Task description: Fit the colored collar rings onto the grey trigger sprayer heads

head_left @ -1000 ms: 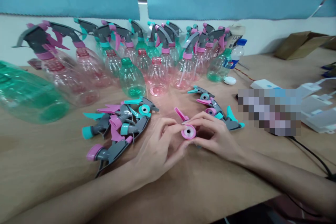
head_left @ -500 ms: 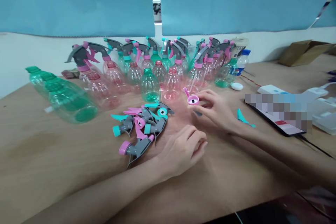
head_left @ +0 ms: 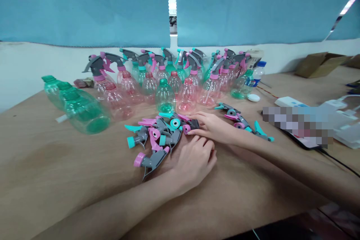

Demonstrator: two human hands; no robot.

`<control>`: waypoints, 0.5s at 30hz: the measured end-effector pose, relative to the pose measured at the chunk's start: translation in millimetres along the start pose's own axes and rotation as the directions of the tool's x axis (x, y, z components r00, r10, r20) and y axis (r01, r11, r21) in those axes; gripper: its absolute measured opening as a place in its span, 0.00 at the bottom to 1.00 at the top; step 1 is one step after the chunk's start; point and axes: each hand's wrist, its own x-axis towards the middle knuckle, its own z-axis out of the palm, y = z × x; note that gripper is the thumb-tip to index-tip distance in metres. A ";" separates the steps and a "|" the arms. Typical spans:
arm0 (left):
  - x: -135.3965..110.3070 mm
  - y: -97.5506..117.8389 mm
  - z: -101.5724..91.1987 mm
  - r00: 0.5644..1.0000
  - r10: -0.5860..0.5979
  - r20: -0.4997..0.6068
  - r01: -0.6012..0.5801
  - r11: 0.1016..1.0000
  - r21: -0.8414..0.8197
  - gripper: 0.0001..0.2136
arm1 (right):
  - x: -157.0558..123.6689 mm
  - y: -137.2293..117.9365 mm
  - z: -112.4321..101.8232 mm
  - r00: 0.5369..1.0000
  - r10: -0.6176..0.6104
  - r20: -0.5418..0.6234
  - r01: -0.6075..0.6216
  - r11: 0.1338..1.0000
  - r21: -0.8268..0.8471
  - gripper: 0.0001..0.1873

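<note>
Gripping a pink-collared spray head (head_left: 186,129) at the right edge of the trigger pile (head_left: 154,134) is the right hand (head_left: 210,126), while the left hand (head_left: 194,161) curls near the pile, any hold hidden, with bottles (head_left: 165,96) behind the pile.

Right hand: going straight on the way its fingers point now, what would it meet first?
Probably the teal-collared spray head, just left of the pink-collared spray head that the right hand holds; depth is unclear, and the two may already touch.

Right hand (head_left: 211,128) partly hides pink-collared sprayer (head_left: 194,124)
</note>
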 end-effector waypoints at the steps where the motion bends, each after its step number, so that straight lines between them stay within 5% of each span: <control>1: 0.1 0.1 -0.4 1.000 0.001 0.001 -0.001 1.000 0.001 0.04 | -0.5 -1.2 -3.1 1.000 -0.004 0.000 0.004 1.000 -0.004 0.24; 8: 1.2 0.6 -2.1 1.000 -0.001 0.030 0.000 0.999 0.036 0.05 | -5.8 7.1 -42.4 1.000 -0.023 0.015 0.026 0.981 -0.193 0.18; 15: 3.5 1.3 -4.2 0.998 -0.016 0.056 0.011 0.997 0.078 0.04 | -23.7 70.6 -103.2 0.975 0.184 0.124 -0.140 0.943 -0.301 0.13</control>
